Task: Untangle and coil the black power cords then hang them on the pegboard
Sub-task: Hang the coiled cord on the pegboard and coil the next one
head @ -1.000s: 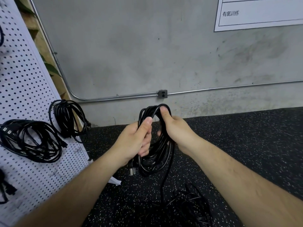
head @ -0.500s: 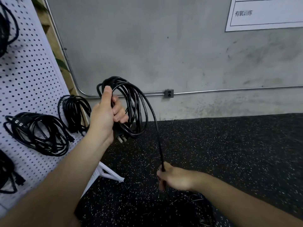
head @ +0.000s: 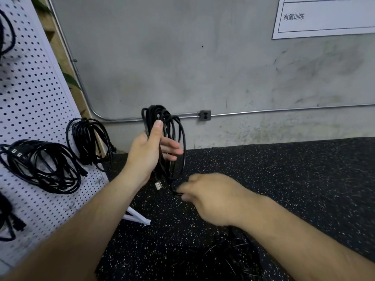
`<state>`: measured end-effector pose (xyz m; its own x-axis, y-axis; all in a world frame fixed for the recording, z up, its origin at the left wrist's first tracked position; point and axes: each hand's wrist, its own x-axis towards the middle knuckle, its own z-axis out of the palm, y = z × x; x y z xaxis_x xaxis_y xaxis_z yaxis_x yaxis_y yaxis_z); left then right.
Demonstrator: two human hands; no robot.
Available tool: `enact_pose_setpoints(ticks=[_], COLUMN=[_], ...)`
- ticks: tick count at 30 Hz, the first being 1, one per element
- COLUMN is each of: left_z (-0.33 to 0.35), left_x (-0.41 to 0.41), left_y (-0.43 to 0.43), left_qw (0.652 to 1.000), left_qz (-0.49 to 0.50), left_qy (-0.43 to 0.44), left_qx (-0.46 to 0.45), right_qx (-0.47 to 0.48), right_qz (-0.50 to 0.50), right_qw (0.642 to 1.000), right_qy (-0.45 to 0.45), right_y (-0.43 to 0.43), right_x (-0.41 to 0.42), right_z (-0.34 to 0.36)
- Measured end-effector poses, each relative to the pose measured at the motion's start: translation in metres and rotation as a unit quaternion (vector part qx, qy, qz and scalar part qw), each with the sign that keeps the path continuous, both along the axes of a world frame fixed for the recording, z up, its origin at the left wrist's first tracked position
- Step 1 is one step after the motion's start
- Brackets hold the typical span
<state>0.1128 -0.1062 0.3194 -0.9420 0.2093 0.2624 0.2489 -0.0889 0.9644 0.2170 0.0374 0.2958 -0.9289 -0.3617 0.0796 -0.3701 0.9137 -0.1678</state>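
Fingers (head: pixel 172 148) and thumb of your left hand (head: pixel 145 159) clasp the limp, light coil of black rubber power cord (head: pixel 157 110) at mid-frame, while your blurred right hand (head: pixel 213 197) seems to pinch its springy tail (head: pixel 175 190); grip across all loops, or they slip apart.

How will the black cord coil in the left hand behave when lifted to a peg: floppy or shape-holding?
Probably floppy: the coil hangs as a long oval from the left hand, so loops may splay if the grip loosens. Likely light, since one hand carries it. The plug dangling beneath could swing and snag; the right hand pinches the tail.
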Motion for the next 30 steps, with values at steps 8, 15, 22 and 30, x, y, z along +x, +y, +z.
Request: enact_pose_setpoints(ticks=[8,15,22,30], left_z=[-0.016,-0.008,0.007,-0.002], left_x=[0.017,0.009,-0.020,-0.017], left_y=[0.009,0.008,-0.020,-0.016], left_qw=[0.982,0.983,0.979,0.983], left_qz=[-0.071,-0.155,-0.084,-0.092], left_qy=[0.029,-0.094,-0.099,-0.125], left_qx=[-0.171,0.011,0.158,0.097], right_qx=[-0.110,-0.358,-0.480,-0.469], right_qz=[-0.143,-0.155,-0.140,-0.149], right_qw=[0.966,0.911,0.863,0.866], right_qy=[0.186,0.135,-0.073,0.085], right_y=[0.004,0.020,0.036,0.032], right_x=[-0.013,-0.033,-0.029,-0.029], right_z=[0.018,0.016,-0.021,-0.026])
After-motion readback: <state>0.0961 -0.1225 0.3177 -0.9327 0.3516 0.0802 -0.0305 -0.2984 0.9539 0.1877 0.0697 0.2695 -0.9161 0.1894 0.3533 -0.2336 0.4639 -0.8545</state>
